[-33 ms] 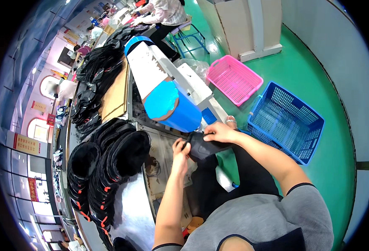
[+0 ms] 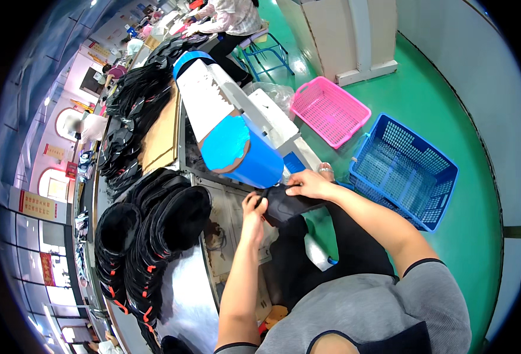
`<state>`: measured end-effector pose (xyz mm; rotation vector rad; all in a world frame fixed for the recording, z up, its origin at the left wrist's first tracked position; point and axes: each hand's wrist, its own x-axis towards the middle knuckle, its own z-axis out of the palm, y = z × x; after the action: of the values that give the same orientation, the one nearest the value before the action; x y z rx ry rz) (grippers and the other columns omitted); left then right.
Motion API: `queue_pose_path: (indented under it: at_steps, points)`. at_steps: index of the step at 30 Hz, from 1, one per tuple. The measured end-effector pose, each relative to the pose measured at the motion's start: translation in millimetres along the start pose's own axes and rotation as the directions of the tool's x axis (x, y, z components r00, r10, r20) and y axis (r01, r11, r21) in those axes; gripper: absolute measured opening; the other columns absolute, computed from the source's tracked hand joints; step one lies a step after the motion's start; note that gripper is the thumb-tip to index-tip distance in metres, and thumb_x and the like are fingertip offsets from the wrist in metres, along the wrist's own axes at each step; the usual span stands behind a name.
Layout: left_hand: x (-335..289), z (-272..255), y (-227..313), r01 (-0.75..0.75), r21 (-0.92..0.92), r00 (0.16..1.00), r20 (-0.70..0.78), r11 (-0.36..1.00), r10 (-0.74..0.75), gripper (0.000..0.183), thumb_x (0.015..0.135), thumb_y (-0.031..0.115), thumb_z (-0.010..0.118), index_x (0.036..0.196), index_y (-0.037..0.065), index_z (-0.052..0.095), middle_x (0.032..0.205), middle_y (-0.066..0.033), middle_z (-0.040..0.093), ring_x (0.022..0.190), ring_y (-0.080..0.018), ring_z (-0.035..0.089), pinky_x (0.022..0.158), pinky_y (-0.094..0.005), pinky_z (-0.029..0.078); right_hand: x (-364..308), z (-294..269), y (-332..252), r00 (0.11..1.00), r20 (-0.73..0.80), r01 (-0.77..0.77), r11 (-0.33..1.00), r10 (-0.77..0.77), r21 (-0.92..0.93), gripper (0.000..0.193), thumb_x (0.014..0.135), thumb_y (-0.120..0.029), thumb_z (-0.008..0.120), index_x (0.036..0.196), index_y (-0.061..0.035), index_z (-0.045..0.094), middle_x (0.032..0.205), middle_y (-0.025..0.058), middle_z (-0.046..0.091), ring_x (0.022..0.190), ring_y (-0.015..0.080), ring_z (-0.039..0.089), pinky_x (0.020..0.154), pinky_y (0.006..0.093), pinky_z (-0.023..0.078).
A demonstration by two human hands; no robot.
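The left forearm point(image 2: 241, 271) runs from the near side almost straight toward the far side, tilted slightly right. At its end the left hand point(image 2: 253, 208) has its fingers curled and its thumb closed toward them in a pinch. The right forearm point(image 2: 363, 206) slants from the near right toward the far left. The right hand point(image 2: 309, 184) points left, also pinching. The 2 hands sit near each other, apart, the right slightly farther.

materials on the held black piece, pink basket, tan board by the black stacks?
Black piece: probably fabric or synthetic leather, mostly matte; it looks pliable, but weave isn't visible.
Pink basket: likely moulded plastic, smooth; uniform colour, regular perforated walls.
Tan board: perhaps cardboard or wood, dull; plain brown face.
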<state>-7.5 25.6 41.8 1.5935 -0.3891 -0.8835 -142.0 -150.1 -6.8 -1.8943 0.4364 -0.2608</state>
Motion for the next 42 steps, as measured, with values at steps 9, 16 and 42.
queue_pose_path:
  at_steps: [9, 16, 42]
  points:
    - [48.3, 10.6, 43.4, 0.181, 0.099, 0.963, 0.183, 0.978, -0.197, 0.035, 0.086, 0.011, 0.059, 0.12, 0.006, 0.053, 0.113, -0.0041, 0.056, 0.104, -0.0178, 0.053, 0.09, -0.0318, 0.041, -1.8, 10.1, 0.0, 0.957, -0.092, -0.167, 0.784, 0.274, 0.598, 0.025, 0.08, -0.025, 0.068, 0.088, -0.0015, 0.067, 0.079, 0.0057, 0.065, 0.076, 0.0156, 0.06, 0.071, 0.029, 0.045]
    - [45.0, 5.3, 23.3, 0.172, -0.071, 0.955, 0.256, 0.983, -0.149, 0.035, 0.09, 0.013, 0.054, 0.123, 0.003, 0.05, 0.12, -0.0061, 0.054, 0.112, -0.0183, 0.05, 0.095, -0.0345, 0.04, 7.5, -7.1, -12.0, 0.937, -0.075, -0.241, 0.786, 0.342, 0.569, 0.018, 0.084, -0.018, 0.064, 0.087, -0.0007, 0.065, 0.076, 0.0004, 0.059, 0.071, 0.0097, 0.052, 0.065, 0.0252, 0.041]
    - [-68.6, -8.1, 11.5, -0.08, -0.321, 0.996, 0.003, 0.944, 0.085, 0.045, 0.081, 0.004, 0.066, 0.122, 0.005, 0.048, 0.114, -0.0066, 0.059, 0.102, -0.019, 0.058, 0.092, -0.0349, 0.046, -65.5, 32.0, -67.4, 0.984, -0.075, -0.073, 0.758, 0.159, 0.648, 0.024, 0.09, -0.014, 0.059, 0.107, 0.0036, 0.057, 0.075, 0.006, 0.06, 0.057, 0.0085, 0.055, 0.048, 0.0226, 0.042]
